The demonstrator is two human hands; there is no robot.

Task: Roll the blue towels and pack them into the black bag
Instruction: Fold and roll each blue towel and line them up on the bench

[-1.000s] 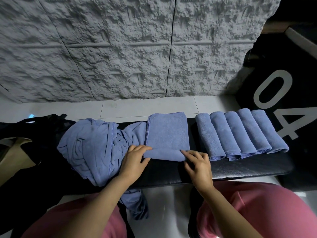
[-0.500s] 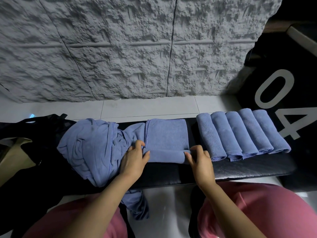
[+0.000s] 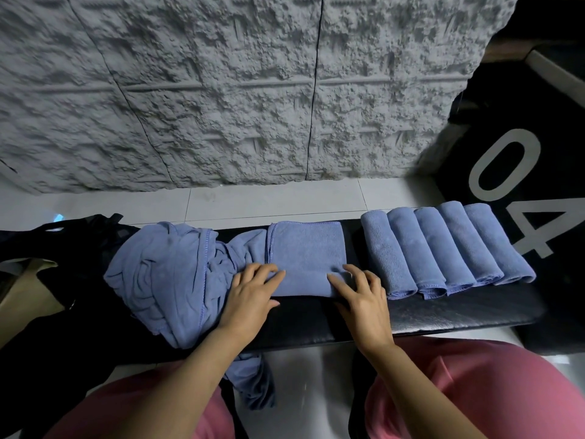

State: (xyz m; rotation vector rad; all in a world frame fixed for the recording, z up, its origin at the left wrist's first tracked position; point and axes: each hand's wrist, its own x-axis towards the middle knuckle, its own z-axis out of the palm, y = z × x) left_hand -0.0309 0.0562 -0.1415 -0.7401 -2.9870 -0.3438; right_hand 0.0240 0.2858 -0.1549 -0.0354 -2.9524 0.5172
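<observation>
Left hand (image 3: 253, 293): lying with straight fingers over the rolled near edge of the half-rolled towel (image 3: 307, 251), pressing it and clasping nothing.
Right hand (image 3: 364, 296): pressing the roll's right end with spread fingers, clasping nothing.
Half-rolled towel: blue with a stitched hem, sitting mid-bench, its far part lying flat.
Bench (image 3: 459, 308): black and padded, running from 9 to 3 o'clock.
Loose towels (image 3: 167, 274): lying in a crumpled blue heap at 9 o'clock, touching the half-rolled towel.
Rolled towels (image 3: 443, 248): five blue rolls lying side by side at 3 o'clock.
Black bag (image 3: 47, 312): slumping at 8 o'clock beside the heap.
</observation>
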